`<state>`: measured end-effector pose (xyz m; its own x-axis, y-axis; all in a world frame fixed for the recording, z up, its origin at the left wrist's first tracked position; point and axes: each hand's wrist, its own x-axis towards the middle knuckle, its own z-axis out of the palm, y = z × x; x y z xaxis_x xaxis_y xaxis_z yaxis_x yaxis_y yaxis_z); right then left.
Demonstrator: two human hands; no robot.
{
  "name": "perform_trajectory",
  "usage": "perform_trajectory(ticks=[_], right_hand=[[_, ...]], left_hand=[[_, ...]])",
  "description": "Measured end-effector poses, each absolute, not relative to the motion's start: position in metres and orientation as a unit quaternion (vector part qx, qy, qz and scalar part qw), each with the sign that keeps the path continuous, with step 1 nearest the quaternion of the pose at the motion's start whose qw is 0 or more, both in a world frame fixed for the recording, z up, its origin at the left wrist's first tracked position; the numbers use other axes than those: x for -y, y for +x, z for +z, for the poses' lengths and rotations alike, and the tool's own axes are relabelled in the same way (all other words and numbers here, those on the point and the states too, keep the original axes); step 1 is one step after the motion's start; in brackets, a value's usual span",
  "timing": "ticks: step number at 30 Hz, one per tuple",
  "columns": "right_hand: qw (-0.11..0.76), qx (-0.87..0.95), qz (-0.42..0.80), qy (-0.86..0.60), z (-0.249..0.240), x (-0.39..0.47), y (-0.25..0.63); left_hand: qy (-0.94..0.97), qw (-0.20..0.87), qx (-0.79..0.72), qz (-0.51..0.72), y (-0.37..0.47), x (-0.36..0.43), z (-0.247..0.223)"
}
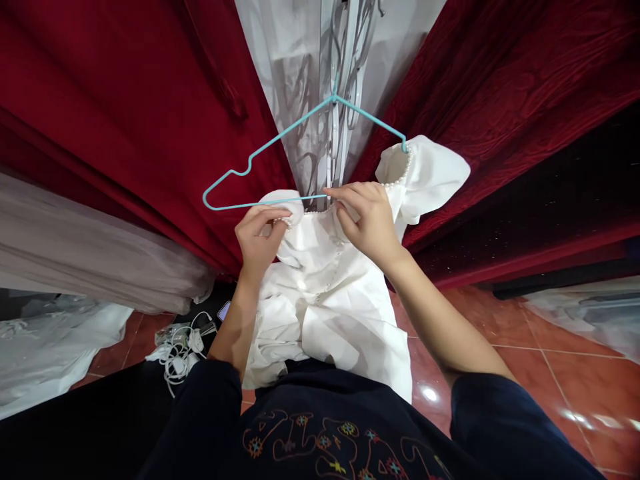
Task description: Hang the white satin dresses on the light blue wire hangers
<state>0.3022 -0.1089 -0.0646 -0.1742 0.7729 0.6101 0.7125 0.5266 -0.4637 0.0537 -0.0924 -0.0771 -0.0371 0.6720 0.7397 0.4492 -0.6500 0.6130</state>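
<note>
A white dress (335, 293) with pearl-like beads along its neckline hangs in front of me, partly off a light blue hanger (293, 130). Its right puff sleeve (437, 175) is on the hanger's right end, while the hanger's left end is bare. My left hand (260, 237) pinches the beaded edge of the left sleeve, just below the hanger's bottom bar. My right hand (367, 217) has its fingers closed at the neckline, with fingertips by the hanger's bottom bar. The hanger's hook sits among white metal bars at the top.
Dark red curtains (125, 113) hang on both sides. White cables (180, 353) lie on a black surface at lower left. White tulle fabric (55, 347) lies at far left, with more pale tulle (595, 313) at right. Reddish floor tiles (565, 353) show below.
</note>
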Motion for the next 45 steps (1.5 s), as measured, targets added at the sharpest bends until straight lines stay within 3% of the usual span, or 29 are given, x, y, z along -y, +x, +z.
perform_trajectory(ticks=[3,9,14,19,22,25,27,33,38,45], right_hand=[[0.435,0.762,0.049,-0.477,-0.062,0.112,0.302],[0.425,0.762,0.034,-0.488,-0.065,0.112,0.301],[0.414,0.769,0.013,-0.487,-0.069,0.11,0.301],[0.418,0.784,0.023,-0.459,-0.065,0.117,0.304],[0.495,0.737,-0.027,-0.459,-0.06,0.115,0.32],[0.587,0.628,-0.164,-0.485,-0.056,0.1,0.349],[0.578,0.607,-0.186,-0.513,-0.054,0.088,0.367],[0.506,0.623,-0.082,-0.59,-0.037,0.088,0.384],[0.625,0.568,-0.097,-0.527,-0.038,0.076,0.414],[0.781,0.412,-0.162,-0.44,-0.091,0.071,0.445]], left_hand=[[0.686,0.025,-0.366,0.629,0.072,0.097,-0.068],[0.677,0.119,-0.417,0.595,0.065,0.099,-0.075],[0.729,0.027,-0.343,0.592,0.074,0.096,-0.068],[0.771,-0.002,-0.416,0.483,0.085,0.076,-0.057],[0.792,0.012,-0.419,0.445,0.088,0.07,-0.06],[0.795,0.015,-0.414,0.443,0.09,0.07,-0.065],[0.793,0.013,-0.421,0.44,0.091,0.07,-0.068],[0.779,-0.001,-0.434,0.453,0.085,0.069,-0.069],[0.78,0.017,-0.44,0.444,0.085,0.065,-0.066],[0.79,0.044,-0.443,0.421,0.089,0.058,-0.072]])
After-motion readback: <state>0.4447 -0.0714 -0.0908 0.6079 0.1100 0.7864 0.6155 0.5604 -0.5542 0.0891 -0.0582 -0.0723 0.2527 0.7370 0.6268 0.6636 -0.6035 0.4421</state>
